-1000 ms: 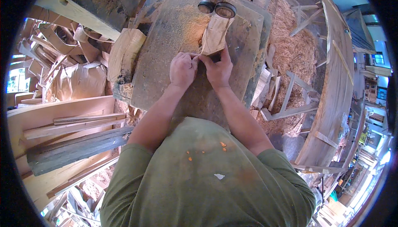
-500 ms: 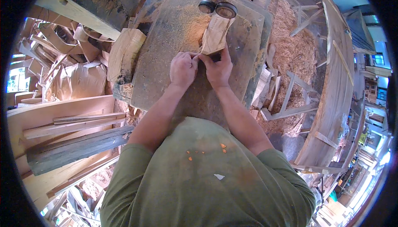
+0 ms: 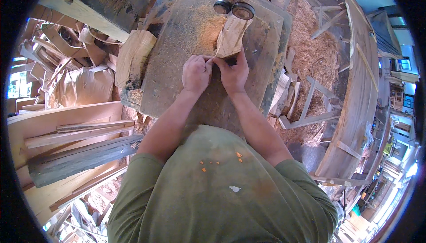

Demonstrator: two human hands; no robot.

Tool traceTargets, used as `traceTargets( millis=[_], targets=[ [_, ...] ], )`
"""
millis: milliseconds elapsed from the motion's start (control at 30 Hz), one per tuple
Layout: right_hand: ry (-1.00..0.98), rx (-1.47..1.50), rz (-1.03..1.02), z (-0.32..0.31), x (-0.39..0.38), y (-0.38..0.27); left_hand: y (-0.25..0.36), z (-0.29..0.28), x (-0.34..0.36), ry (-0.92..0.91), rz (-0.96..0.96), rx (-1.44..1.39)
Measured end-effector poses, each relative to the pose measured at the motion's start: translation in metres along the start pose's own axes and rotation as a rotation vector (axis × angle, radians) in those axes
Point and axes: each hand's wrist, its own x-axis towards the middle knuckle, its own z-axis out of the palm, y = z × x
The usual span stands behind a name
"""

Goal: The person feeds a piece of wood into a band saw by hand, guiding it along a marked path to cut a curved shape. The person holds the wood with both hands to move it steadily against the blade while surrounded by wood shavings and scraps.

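Observation:
A pale block of wood (image 3: 229, 36) with curved sides lies on a dusty metal machine table (image 3: 177, 34). Its far end is under a pair of dark round guides (image 3: 232, 7). My right hand (image 3: 234, 73) is closed on the block's near end, thumb at the near left corner and fingers along the right side. My left hand (image 3: 196, 74) is curled, its thumb and forefinger pinched at that same corner, against the block and my right thumb. Sawdust (image 3: 211, 30) is spread over the table left of the block. What lies beneath the block is hidden.
A thick cut wood piece (image 3: 134, 59) rests at the table's left edge. Boards (image 3: 84, 154) are stacked at lower left, with offcuts beyond them. On the right are a heap of wood shavings (image 3: 313, 56), wooden frames (image 3: 313, 103) and a long curved plank (image 3: 357, 92).

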Motion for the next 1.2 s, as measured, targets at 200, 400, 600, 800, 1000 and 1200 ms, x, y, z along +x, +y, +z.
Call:
traceTargets(
  millis=[200,400,600,800,1000,1200],
  targets=[
    [-0.002,-0.014,0.017,0.0,-0.001,0.007,0.002,-0.001,0.0,0.001,0.0,0.003],
    [-0.001,0.026,0.0,0.0,0.001,-0.004,0.002,-0.002,0.001,-0.003,-0.012,0.015],
    [0.029,-0.047,-0.03,0.001,0.001,0.0,0.003,-0.001,0.0,0.01,-0.007,0.001],
    [0.035,-0.05,-0.045,0.0,0.002,0.002,0.001,0.001,0.001,0.021,0.002,0.01],
    [0.036,-0.09,-0.048,0.0,0.003,0.0,0.002,0.001,0.002,0.019,0.001,0.028],
    [0.026,-0.038,-0.038,0.001,0.002,0.001,0.003,0.0,0.003,0.0,-0.009,0.009]
  ],
)
